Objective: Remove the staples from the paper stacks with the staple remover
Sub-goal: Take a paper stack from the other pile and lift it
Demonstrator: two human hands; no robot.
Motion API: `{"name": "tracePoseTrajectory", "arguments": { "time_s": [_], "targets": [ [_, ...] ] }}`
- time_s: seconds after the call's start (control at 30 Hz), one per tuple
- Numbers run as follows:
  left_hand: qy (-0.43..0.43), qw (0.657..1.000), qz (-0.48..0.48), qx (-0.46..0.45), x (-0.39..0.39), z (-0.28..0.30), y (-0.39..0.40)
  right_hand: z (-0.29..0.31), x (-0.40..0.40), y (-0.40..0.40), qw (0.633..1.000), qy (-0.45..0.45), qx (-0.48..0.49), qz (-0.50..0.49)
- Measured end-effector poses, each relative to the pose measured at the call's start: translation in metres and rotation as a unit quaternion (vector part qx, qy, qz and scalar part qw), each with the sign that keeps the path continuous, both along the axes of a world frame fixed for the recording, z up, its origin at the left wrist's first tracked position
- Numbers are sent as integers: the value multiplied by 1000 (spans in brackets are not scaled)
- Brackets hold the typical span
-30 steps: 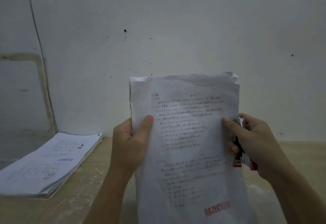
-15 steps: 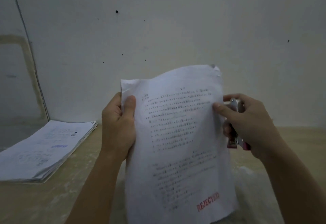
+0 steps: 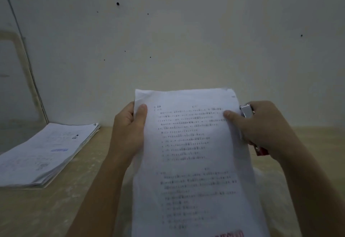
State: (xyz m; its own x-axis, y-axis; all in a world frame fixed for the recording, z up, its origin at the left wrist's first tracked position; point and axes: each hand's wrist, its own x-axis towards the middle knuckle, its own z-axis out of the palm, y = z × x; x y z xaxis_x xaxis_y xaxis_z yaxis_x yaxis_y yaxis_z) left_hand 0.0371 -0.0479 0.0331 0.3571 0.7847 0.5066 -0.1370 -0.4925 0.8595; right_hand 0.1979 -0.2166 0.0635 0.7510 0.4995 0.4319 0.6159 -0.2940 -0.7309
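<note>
I hold a white printed paper stack [image 3: 194,154] upright in front of me, with a red stamp at its lower edge. My left hand [image 3: 129,130] grips its upper left edge, thumb on the front. My right hand [image 3: 261,128] pinches the upper right edge with the thumb while its fingers are closed around the staple remover [image 3: 247,111], a silver and red tool whose red end [image 3: 262,152] sticks out below the palm. No staple is discernible on the sheet; the top right corner is slightly curled.
A second pile of papers [image 3: 44,152] lies flat on the beige tabletop [image 3: 56,208] at the left. A plain wall [image 3: 186,40] with small dark marks rises just behind the table. A whitish patch shows on the tabletop under the held stack.
Both hands and the held stack have stayed at about the same height relative to the table; the sheet's top has straightened from a leftward tilt, and the camera has shifted slightly.
</note>
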Motion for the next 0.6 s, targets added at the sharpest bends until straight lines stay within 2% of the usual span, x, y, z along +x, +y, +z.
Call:
{"name": "tracePoseTrajectory", "arguments": {
  "time_s": [0.1, 0.17, 0.27, 0.33, 0.47, 0.6],
  "targets": [
    [7, 1000, -4, 26, 2, -5, 0, -8, 0, 9, 996, -58, -14, -70],
    [8, 998, -27, 61, 5, -6, -4, -9, -7, 13, 986, -137, 45, -79],
    [15, 990, -63, 124, 13, -9, -13, -5, -23, 22, 963, -225, 147, -7],
    [23, 983, -97, 157, 18, -10, -21, -5, -34, 28, 952, -256, 162, 52],
    [24, 968, -123, 216, 25, -10, -33, -9, -52, 35, 945, -249, 185, 104],
    [19, 964, -127, 233, 25, -10, -33, -8, -57, 32, 950, -177, 228, 119]
  ]
}}
